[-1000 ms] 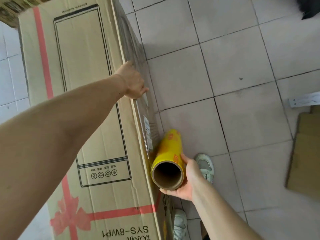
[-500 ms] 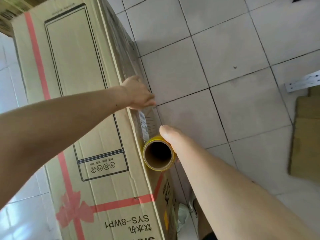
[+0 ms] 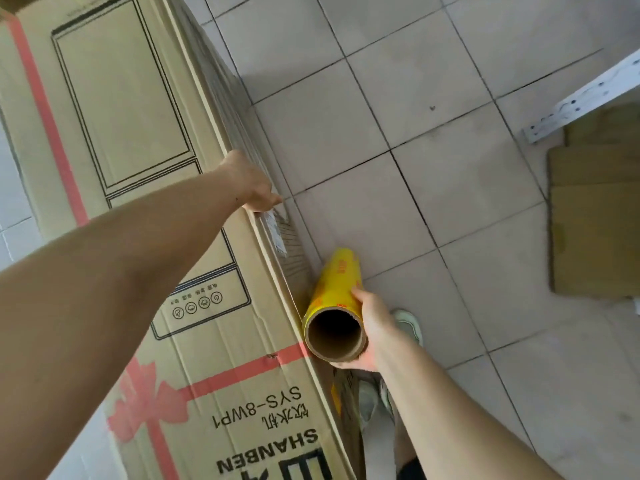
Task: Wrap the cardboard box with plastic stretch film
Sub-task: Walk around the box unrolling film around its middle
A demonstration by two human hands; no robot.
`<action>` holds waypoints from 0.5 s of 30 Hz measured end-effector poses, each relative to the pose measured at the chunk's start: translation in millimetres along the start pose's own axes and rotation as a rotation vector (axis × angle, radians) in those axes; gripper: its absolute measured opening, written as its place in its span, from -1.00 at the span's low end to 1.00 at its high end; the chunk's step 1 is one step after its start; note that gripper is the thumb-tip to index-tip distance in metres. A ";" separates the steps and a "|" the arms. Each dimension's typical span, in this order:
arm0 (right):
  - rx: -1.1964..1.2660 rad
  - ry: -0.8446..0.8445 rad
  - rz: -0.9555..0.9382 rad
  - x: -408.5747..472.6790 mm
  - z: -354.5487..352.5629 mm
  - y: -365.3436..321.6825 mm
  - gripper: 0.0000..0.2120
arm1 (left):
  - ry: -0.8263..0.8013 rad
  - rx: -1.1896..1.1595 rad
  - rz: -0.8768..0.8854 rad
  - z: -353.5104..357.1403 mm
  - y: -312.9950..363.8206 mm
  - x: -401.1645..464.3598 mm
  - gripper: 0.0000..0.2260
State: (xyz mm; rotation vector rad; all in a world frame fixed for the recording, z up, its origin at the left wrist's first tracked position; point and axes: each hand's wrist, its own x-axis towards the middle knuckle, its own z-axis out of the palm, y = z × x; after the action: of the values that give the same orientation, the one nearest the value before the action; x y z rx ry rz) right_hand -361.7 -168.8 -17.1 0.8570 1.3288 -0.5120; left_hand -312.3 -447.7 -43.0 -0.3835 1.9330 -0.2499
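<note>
The right hand is grasping the film roll at lower centre, its long axis lying along the cardboard box edge, while the left hand, fingers hidden, is pressing up-frame.

Bright, even daylight; source direction not clear. Soft shadow on tiled floor along the right side of the cardboard box. Mild glare on film roll. Wide-angle bending at edges; overall slight softness, near forearms blurred.
</note>
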 end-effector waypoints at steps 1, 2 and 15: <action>0.094 -0.040 0.042 2.7 -9.4 10.3 -0.45 | 0.001 -0.003 -0.014 -3.8 2.5 -2.3 -0.30; 0.192 -0.086 0.081 6.9 -16.0 20.0 -0.47 | -0.005 -0.012 -0.027 -5.8 5.6 -3.7 -0.29; -0.733 0.322 -0.571 -3.1 15.5 -23.3 -0.74 | -0.028 0.040 0.207 9.2 105.4 -7.4 -0.46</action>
State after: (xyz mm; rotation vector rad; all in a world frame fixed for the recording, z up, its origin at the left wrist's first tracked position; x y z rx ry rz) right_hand -370.3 -195.5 -19.6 -0.0661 1.8960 -0.2786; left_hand -316.8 -347.3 -76.8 -0.1581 1.9206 -0.1462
